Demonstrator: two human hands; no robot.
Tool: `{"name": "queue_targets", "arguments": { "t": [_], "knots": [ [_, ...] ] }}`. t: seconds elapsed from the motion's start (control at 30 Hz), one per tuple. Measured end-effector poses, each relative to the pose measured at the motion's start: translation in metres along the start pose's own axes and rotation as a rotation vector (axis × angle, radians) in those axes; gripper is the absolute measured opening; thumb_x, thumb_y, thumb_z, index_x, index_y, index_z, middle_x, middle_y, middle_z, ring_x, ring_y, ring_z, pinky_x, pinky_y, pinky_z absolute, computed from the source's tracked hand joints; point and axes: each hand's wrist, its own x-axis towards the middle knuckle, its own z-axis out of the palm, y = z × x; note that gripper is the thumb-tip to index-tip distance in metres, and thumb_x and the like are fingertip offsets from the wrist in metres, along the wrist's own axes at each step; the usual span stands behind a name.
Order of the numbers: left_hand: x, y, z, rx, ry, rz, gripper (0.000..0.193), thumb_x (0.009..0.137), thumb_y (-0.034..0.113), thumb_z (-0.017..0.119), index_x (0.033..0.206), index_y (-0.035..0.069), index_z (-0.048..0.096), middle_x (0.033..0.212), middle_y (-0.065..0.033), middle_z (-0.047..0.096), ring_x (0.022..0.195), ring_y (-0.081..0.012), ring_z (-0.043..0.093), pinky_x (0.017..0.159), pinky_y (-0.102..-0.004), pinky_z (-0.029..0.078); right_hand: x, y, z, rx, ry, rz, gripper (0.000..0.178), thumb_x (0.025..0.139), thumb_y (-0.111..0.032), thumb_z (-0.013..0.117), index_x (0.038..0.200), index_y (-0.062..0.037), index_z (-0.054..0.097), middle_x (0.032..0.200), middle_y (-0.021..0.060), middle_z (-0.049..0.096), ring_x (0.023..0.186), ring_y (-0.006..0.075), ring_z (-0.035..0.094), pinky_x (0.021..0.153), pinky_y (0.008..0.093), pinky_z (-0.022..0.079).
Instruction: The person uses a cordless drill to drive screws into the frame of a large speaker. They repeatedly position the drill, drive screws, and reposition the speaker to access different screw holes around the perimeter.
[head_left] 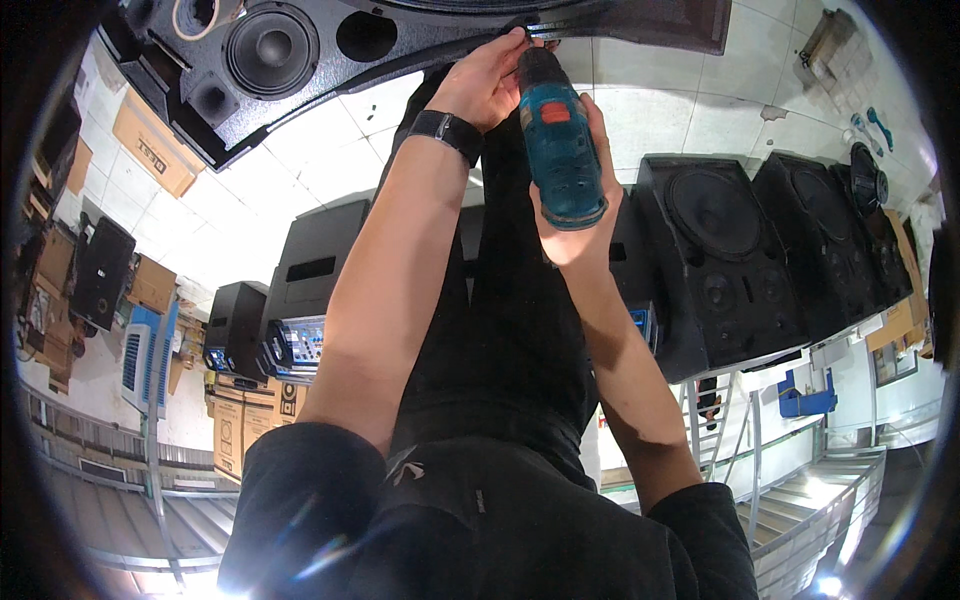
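Note:
My right hand (582,238) is wrapped round a teal cordless drill (562,140) with a red patch on its back. The drill's dark nose points away from me, at the near edge of a black speaker cabinet (300,130). Close beside the nose, my left hand (485,82) is closed, its fingertips drawn together at the cabinet's edge. What those fingers hold, if anything, is too small to make out. A round speaker driver (272,50) and a round hole (366,37) show in the cabinet's face. The drill's tip is hidden.
Black speaker boxes (715,255) stand in a row to my right, with more (325,250) to my left. A flat cardboard box (155,145) lies on the tiled floor (640,120) beyond. Teal-handled tools (880,130) and a loose driver (868,178) are at the far right.

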Motion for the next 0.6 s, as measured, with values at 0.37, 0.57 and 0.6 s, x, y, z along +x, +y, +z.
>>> {"name": "queue_targets", "arguments": {
  "t": [0.37,0.57,0.6],
  "knots": [
    [0.021,-0.003,0.007,0.116,0.084,-0.019,0.024,0.110,0.025,0.059,0.117,0.004,0.066,0.112,-0.0129,0.075,0.105,-0.0195,0.073,0.097,-0.0312,0.060,0.009,0.009,-0.001,-0.174,0.013,-0.101,0.091,0.079,0.004,0.071,0.163,0.0003,0.035,0.158,0.0159,0.050,0.144,0.0227,0.051,0.122,0.0354,0.039],
    [0.018,-0.001,0.013,0.106,0.139,-0.026,0.022,0.110,0.020,0.060,0.118,0.000,0.064,0.107,-0.0139,0.074,0.100,-0.0194,0.074,0.097,-0.0294,0.061,0.013,0.008,0.004,-0.056,0.033,-0.037,0.089,0.077,0.008,0.067,0.161,-0.0007,0.038,0.156,0.0144,0.052,0.142,0.0211,0.053,0.120,0.0343,0.042],
    [0.019,-0.001,0.013,0.101,0.139,-0.041,0.023,0.110,0.020,0.060,0.119,0.000,0.064,0.107,-0.0136,0.074,0.101,-0.0193,0.073,0.097,-0.0294,0.061,0.014,0.008,0.005,0.028,0.042,0.008,0.089,0.077,0.009,0.067,0.161,-0.0009,0.039,0.156,0.0140,0.053,0.142,0.0207,0.053,0.120,0.0339,0.043]
  ]
}}
